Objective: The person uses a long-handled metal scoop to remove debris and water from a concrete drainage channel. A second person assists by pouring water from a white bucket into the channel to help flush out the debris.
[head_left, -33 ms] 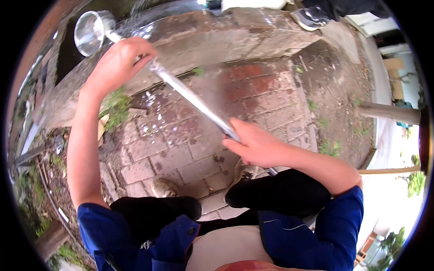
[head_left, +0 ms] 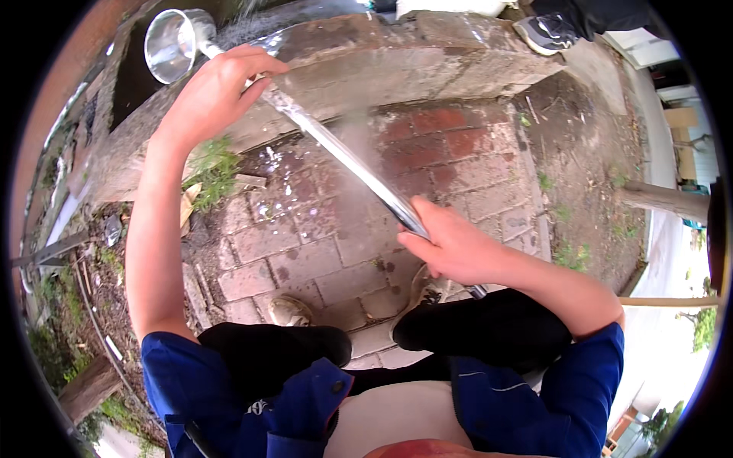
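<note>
A long shiny metal pole with a round, cup-like end slants across the view from far left to near right. My left hand is curled over its wet upper part, just below the cup-like end, thumb on the near side. My right hand is wrapped round the lower part, and the pole's dark tip pokes out below it. Fine water spray shows beyond the cup-like end.
A low concrete ledge runs across the far side, with a dark basin-like hollow at its left. Wet brick paving lies below. Another person's shoe stands at the far right. A wooden post is on the right.
In the picture, both hands and the pole sit slightly farther right, along with the surroundings. My left fingers look a little straighter over the pole.
</note>
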### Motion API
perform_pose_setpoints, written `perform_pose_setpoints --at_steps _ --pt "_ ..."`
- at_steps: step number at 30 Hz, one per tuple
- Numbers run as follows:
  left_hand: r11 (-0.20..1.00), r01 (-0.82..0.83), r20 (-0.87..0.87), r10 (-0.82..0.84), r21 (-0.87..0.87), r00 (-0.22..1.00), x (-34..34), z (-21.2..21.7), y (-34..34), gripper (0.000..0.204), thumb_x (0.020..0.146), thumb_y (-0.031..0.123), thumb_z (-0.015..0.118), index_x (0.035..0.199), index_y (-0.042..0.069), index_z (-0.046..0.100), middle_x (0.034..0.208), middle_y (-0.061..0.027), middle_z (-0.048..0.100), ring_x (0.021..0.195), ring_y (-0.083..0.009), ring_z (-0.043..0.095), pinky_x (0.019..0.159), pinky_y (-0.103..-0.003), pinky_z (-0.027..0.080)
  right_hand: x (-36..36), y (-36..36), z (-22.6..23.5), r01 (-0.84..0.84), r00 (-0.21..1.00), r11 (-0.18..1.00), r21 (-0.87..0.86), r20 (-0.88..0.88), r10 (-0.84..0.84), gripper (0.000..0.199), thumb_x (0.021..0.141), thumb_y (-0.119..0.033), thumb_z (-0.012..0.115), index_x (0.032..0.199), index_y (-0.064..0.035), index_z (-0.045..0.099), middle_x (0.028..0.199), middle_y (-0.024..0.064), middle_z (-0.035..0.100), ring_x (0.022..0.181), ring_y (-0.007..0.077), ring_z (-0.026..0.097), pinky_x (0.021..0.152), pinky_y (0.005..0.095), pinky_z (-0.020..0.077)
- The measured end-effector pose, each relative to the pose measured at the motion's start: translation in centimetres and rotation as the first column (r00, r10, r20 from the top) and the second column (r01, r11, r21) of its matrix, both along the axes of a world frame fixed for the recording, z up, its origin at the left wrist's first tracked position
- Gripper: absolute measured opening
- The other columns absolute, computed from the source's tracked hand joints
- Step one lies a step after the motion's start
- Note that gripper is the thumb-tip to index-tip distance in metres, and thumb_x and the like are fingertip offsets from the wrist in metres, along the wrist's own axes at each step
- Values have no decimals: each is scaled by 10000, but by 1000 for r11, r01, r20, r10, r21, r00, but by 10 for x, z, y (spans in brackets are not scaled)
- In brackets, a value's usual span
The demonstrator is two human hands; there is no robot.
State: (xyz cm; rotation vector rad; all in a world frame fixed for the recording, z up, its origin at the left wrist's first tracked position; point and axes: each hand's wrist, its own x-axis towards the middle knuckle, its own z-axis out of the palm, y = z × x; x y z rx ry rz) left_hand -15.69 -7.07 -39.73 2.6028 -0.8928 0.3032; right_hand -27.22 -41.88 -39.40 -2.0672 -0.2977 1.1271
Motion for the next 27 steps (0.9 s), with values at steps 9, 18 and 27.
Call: perform_pose_setpoints --at_steps 9,18,27 --pt "985 -54 -97 71 164 993 -8 -11 21 294 856 53 719 1150 41 713 1149 -101 662 1155 -307 600 1000 -415 499 3 7 -17 -134 897 977 -168 398 192 241 1000 -153 554 1022 37 408 790 277 630 714 478 630 645 554 490" --pt "975 -87 -136 116 204 984 10 -13 12 276 736 -13 772 983 12 652 1028 -100 649 1033 -332 634 886 -428 528 10 2 -23 -132 818 902 -411 469 333 233 976 -116 567 1019 30 391 759 263 643 715 484 643 640 563 514" --pt "978 -106 -242 148 178 959 29 -16 7 340 663 -8 789 829 17 493 867 -137 609 877 -353 615 729 -445 480 12 6 -20 -139 718 798 -587 495 489 168 927 -29 542 1014 -1 401 831 234 671 740 413 701 631 497 568"
